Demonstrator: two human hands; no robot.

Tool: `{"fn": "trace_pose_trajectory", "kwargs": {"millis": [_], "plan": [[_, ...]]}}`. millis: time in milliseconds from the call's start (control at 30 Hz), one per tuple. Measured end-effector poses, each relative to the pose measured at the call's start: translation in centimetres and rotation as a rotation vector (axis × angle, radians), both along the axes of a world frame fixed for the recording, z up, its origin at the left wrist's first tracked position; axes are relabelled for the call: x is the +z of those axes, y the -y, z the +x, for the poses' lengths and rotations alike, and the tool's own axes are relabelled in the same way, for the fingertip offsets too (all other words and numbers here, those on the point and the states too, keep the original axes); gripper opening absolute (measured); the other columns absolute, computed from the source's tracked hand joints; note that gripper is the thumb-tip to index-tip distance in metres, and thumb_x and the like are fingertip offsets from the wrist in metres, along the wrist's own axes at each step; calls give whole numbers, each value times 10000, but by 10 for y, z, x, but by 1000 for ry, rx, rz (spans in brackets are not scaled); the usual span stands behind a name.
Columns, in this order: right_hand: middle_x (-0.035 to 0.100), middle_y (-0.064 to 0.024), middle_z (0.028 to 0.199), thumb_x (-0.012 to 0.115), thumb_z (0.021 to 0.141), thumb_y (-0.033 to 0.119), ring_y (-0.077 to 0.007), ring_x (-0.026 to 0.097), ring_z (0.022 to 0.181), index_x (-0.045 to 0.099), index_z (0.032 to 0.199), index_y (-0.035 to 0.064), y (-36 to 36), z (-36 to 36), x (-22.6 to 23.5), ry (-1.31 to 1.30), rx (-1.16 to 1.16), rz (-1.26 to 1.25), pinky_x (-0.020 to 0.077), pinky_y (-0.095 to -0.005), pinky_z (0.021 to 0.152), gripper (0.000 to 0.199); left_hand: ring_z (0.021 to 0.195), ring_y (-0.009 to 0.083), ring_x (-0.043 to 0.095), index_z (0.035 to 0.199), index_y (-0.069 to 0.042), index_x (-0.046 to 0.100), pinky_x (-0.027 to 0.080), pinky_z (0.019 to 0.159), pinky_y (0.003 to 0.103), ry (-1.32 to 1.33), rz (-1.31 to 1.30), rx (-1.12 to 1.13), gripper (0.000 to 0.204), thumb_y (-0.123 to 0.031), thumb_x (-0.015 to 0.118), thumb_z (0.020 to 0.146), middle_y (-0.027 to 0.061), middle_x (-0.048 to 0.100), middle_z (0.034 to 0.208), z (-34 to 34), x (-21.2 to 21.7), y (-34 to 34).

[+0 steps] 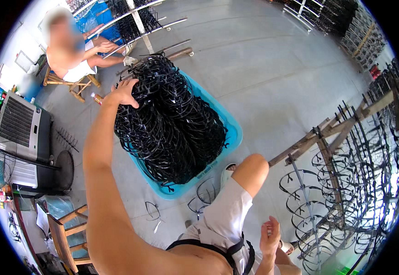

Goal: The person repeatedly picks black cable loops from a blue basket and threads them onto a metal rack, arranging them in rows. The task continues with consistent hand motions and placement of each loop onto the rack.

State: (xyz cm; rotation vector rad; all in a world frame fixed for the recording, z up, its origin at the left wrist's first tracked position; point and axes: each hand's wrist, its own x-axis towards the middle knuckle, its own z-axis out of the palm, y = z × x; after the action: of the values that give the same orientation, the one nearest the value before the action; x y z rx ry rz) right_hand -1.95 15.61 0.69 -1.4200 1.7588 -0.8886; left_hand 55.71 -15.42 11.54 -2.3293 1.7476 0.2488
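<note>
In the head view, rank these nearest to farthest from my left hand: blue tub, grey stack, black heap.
From your left hand:
1. Black heap, under the hand.
2. Blue tub, holding the heap.
3. Grey stack, far at upper right.

Seated co-worker (66, 62) blurred at the head, floor of the blue tub (234, 132) hidden from me by black loops (163, 133), wooden rack (321, 132) cropped right.
</note>
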Motion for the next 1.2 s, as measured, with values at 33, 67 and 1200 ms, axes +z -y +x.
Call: {"fn": "trace_pose_trajectory", "kwargs": {"millis": [33,67,1200], "plan": [[610,-108,813,568,822,-10,-204,611,727,522,1129,-38,16,9,5,-10,59,-7,508,-308,669,312,1333,309,282,1368,-186,348,228,1058,554,-7,12,-39,976,-256,823,519,126,292,1440,8,-2,8],[614,-118,814,571,817,-14,-215,620,723,523,1124,-39,31,18,9,-20,117,-14,513,-315,661,312,1322,315,305,1357,-181,358,253,1053,541,-14,25,-78,960,-244,826,520,133,298,1434,15,-3,16],[612,-79,1084,507,948,272,-185,577,966,551,1157,11,184,205,-39,1517,115,645,454,-342,849,337,887,179,595,1185,71,435,479,786,292,-1264,-122,139,697,-250,797,683,104,619,920,-224,-117,-146]]}}
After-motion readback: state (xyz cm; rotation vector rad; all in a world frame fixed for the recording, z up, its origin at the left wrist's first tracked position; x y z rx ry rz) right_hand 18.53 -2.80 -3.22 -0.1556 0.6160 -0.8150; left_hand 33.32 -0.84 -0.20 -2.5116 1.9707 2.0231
